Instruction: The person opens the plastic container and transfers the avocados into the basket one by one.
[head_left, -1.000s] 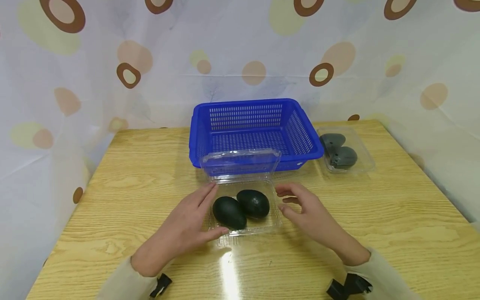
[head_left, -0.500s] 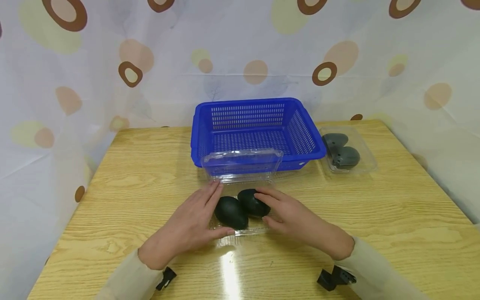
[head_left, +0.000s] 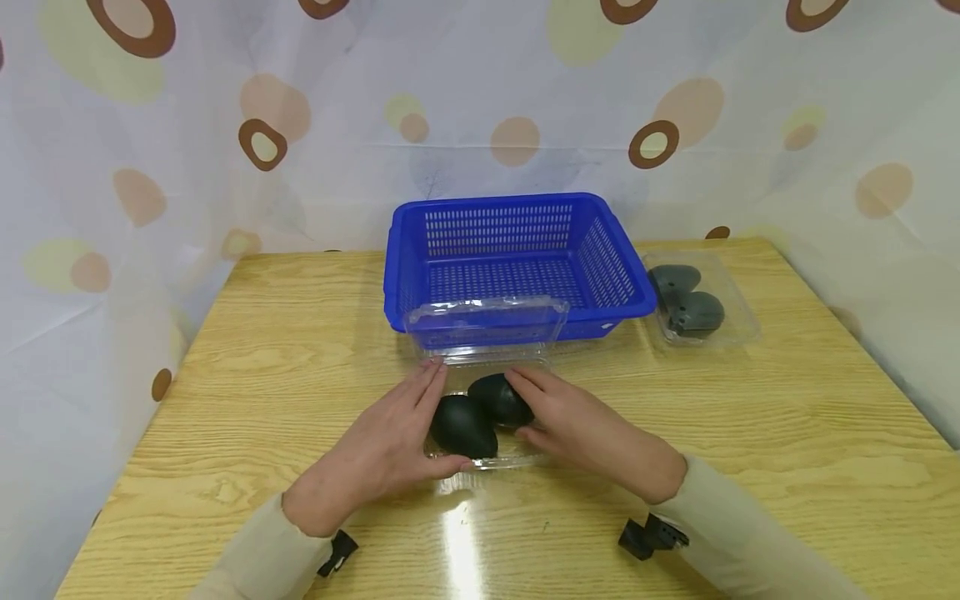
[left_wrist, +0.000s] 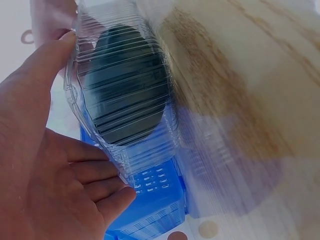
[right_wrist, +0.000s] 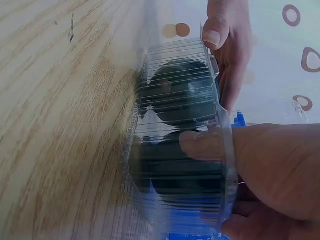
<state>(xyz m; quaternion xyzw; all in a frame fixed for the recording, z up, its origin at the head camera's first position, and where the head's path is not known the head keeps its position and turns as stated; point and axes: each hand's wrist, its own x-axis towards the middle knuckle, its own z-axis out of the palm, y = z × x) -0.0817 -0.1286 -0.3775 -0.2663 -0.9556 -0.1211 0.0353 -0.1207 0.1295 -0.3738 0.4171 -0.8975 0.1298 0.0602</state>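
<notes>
Currently | clamshell (head_left: 510, 463), two dark fruits (head_left: 462, 427): your right hand (head_left: 577, 421) clamped on one, left hand (head_left: 386, 437) spread, touching left edge | filled box (head_left: 733, 318) near table's (head_left: 285, 350) back-right corner

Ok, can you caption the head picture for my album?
Left hand on the open box, right hand gripping a dark oval inside, basket behind.

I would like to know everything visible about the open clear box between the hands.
The box is clear, ribbed and plastic-looking. It sits on the table, lid raised at the back, in front of the blue basket; whether they touch is unclear. Two dark, egg-shaped objects lie inside. The left hand touches its left rim; the right hand reaches in, holding one object.
</notes>
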